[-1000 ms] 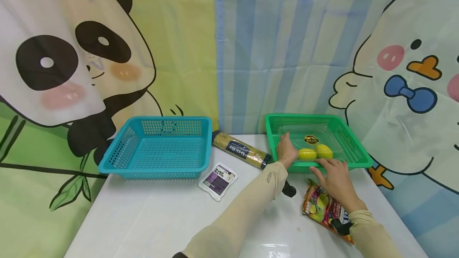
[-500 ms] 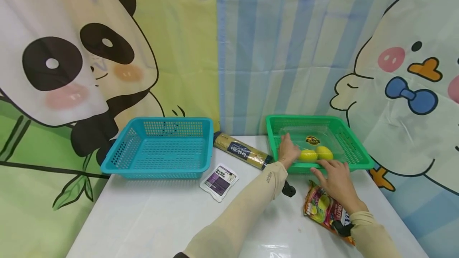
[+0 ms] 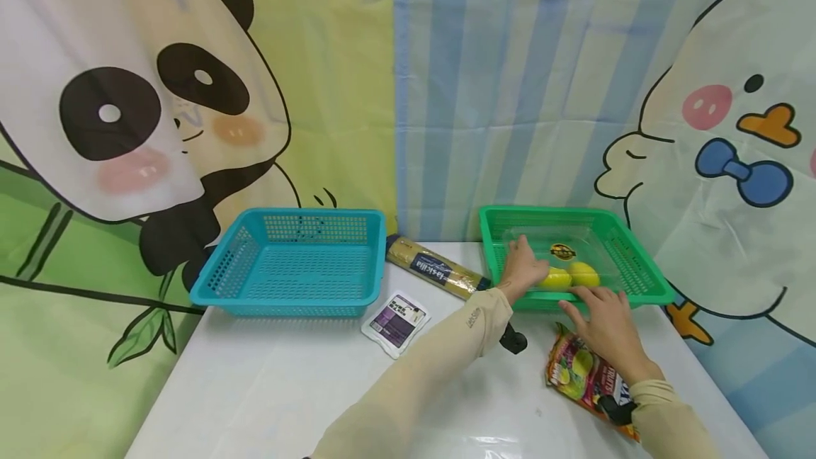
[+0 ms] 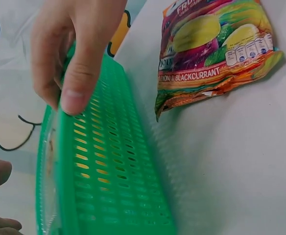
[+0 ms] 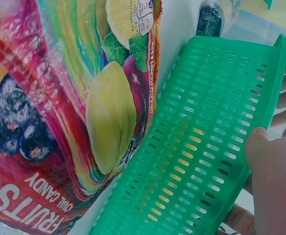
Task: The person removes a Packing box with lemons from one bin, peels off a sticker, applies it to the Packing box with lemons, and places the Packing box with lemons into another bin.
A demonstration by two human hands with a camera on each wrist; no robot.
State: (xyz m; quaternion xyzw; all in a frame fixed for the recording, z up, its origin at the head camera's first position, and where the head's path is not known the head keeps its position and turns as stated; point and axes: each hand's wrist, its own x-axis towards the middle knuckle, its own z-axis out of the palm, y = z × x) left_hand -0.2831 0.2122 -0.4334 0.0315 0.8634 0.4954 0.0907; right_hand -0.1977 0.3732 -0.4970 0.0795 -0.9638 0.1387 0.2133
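Basket (image 3: 637, 278), green, sits at the tabletop's (image 3: 287, 381) far right: left hand (image 3: 523, 269) curls over its near-left rim, right hand (image 3: 605, 321) over the near wall; 2 lemons (image 3: 570, 276) lie beyond both grips.

Left wrist: fingers (image 4: 79, 73) pinch the rim.

Right wrist: candy bag (image 5: 59, 122) lies against the wall, likely snagging any pull.

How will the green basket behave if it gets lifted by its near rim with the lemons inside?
The green basket looks like thin perforated plastic, so probably light and slightly flexible. The two lemons sit loose in a clear tray, so tilting would likely roll them. Both hands, left hand and right hand, at the rim should steady it.
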